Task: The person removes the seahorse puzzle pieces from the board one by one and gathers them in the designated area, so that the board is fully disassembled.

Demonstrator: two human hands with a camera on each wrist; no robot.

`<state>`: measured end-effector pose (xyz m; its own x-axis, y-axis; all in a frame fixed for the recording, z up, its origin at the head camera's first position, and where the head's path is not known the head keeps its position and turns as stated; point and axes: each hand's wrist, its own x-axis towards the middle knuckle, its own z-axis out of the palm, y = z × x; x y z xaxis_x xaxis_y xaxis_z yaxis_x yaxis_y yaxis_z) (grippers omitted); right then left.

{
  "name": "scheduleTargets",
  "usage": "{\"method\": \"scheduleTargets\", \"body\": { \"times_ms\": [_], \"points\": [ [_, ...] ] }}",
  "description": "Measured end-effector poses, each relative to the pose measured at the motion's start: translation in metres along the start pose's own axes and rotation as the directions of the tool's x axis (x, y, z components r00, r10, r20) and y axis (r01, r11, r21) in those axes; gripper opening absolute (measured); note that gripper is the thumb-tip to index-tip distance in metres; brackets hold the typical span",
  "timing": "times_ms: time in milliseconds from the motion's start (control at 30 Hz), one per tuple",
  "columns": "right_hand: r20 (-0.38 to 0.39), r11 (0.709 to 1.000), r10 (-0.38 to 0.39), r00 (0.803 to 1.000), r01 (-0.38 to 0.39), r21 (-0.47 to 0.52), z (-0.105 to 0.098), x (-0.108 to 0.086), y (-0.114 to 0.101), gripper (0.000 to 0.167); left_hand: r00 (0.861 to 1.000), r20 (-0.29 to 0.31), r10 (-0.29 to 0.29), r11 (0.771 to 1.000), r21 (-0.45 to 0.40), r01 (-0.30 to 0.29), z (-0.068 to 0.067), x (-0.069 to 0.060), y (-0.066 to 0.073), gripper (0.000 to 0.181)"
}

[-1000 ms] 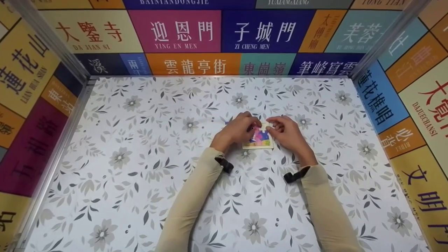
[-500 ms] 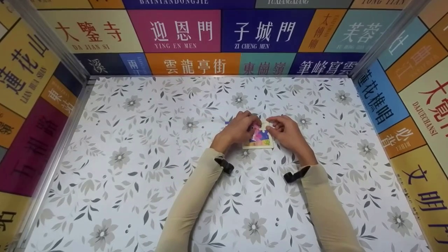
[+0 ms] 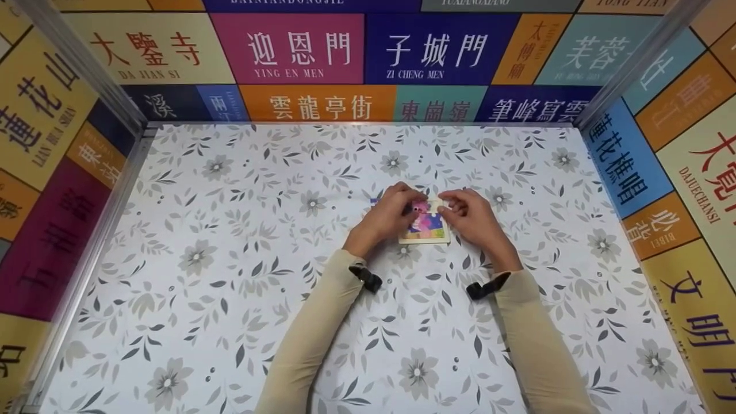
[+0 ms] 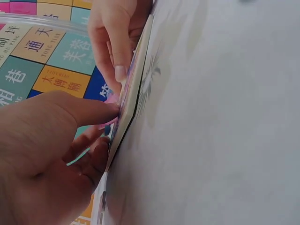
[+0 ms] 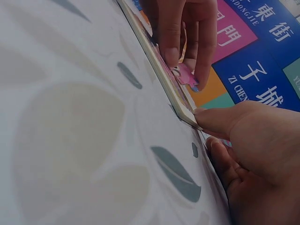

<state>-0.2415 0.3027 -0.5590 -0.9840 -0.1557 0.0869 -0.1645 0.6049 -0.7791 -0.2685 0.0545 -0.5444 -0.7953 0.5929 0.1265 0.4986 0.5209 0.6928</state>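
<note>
A small square jigsaw puzzle in a pale tray (image 3: 424, 241) lies on the table, showing a pink, blue and yellow picture. My left hand (image 3: 382, 217) is over its left side and pinches a pink puzzle piece (image 5: 188, 76) between thumb and fingers, tilted up off the picture in the right wrist view. On the tray's upper right corner, my right hand (image 3: 476, 221) grips the edge, its thumb on the rim in the right wrist view. Part of the picture is hidden under the left hand.
Something blue (image 3: 374, 202) peeks out behind the left hand, mostly hidden. White flower-patterned cloth (image 3: 259, 322) covers the table. Panels with large printed characters (image 3: 287, 52) wall in the back and both sides.
My left wrist has dropped slightly down and left, and its fingers have turned so that more of the pink piece shows. The right hand and the tray stay where they were.
</note>
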Motion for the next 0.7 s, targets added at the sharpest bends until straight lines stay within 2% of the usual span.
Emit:
{"method": "scheduleTargets", "body": {
  "times_ms": [333,700],
  "points": [
    [0.005,1.0,0.008,1.0,-0.008,0.012,0.0,-0.0011,-0.0008,0.033,0.999,-0.026,0.043,0.999,-0.004,-0.043,0.001,-0.0038,-0.0023,0.036],
    [-0.005,1.0,-0.003,1.0,0.003,-0.003,0.0004,-0.0006,0.0014,0.032,1.0,-0.017,0.012,0.998,0.069,-0.011,0.0026,-0.0023,0.0033,0.037]
  ]
}}
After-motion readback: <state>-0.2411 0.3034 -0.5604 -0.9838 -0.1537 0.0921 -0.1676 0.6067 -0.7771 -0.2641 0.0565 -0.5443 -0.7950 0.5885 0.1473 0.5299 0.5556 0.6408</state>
